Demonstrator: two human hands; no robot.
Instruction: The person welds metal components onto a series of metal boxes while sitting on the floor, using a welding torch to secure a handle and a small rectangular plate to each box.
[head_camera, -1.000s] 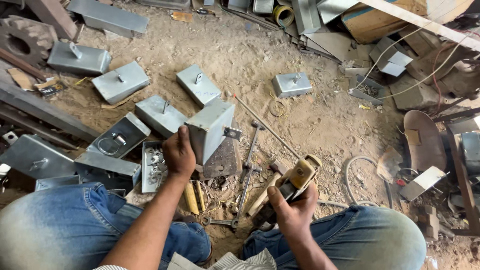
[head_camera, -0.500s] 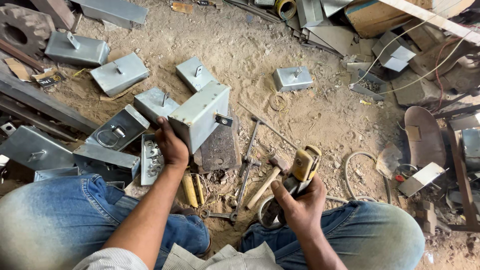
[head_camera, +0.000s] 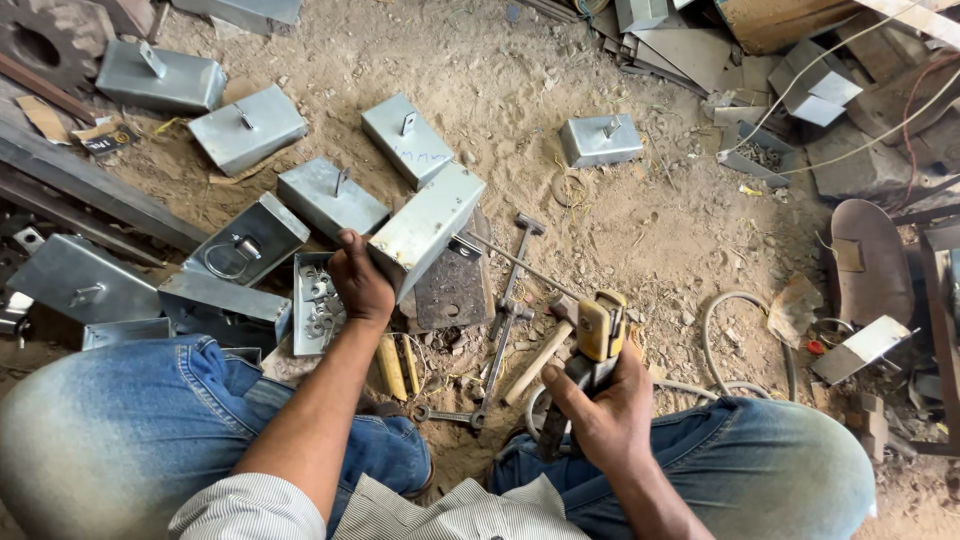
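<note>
My left hand (head_camera: 359, 283) grips the near end of a grey sheet-metal box (head_camera: 428, 226), tilted up off a dark steel plate (head_camera: 457, 288) on the sandy ground. My right hand (head_camera: 602, 412) is closed around a welding electrode holder (head_camera: 592, 352) with a yellow head, held low between my knees; a thin rod (head_camera: 512, 259) runs from it toward the box. A hammer (head_camera: 540, 350) with a wooden handle lies just left of the holder. My blue-jeaned knees frame the bottom of the view.
Several similar grey metal boxes (head_camera: 247, 127) lie scattered at the upper left, one more (head_camera: 600, 140) at upper middle. An open tray of small metal rings (head_camera: 316, 303) sits by my left hand. A spanner (head_camera: 449, 414), a hose (head_camera: 731, 330) and scrap metal (head_camera: 820, 95) surround the spot.
My left hand has lifted and turned the box, its far end swinging up and right. My right hand with the electrode holder has stayed low, shifting slightly.
</note>
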